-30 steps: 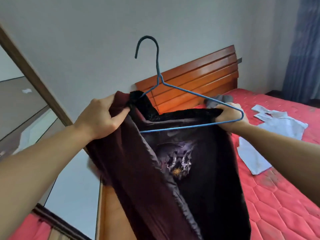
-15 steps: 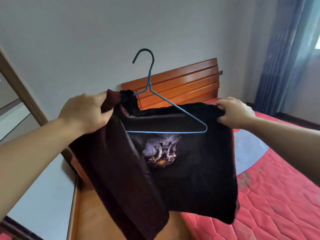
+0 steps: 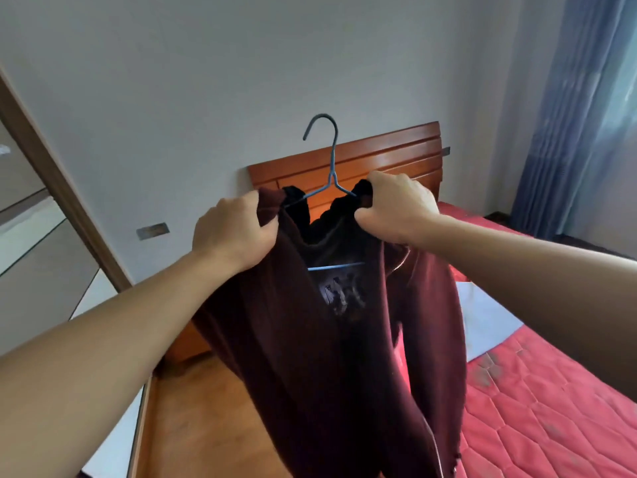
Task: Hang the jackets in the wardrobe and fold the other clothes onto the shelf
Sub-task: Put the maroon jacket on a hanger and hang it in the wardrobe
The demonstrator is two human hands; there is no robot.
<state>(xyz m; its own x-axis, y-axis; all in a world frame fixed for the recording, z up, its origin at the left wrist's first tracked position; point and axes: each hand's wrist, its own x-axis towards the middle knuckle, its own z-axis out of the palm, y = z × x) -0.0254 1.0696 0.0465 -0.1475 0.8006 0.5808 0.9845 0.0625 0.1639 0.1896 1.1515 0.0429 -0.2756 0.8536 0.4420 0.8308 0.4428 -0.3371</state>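
Right hand (image 3: 396, 210) moved inward; both hands, left hand (image 3: 232, 232) too, grip jacket (image 3: 310, 339) on hanger (image 3: 331, 163).

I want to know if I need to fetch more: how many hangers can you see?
1: a blue wire hanger inside the dark red jacket, held up by both hands, left hand and right hand. Others may be out of view.

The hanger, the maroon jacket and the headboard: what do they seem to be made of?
Blue hanger: thin wire, probably metal with a matte coating, twisted at the neck. Maroon jacket: soft, matte, velvety-looking cloth that drapes in loose folds; a zipper edge shows. Headboard: slatted reddish-brown wood, glossy varnish catching light.
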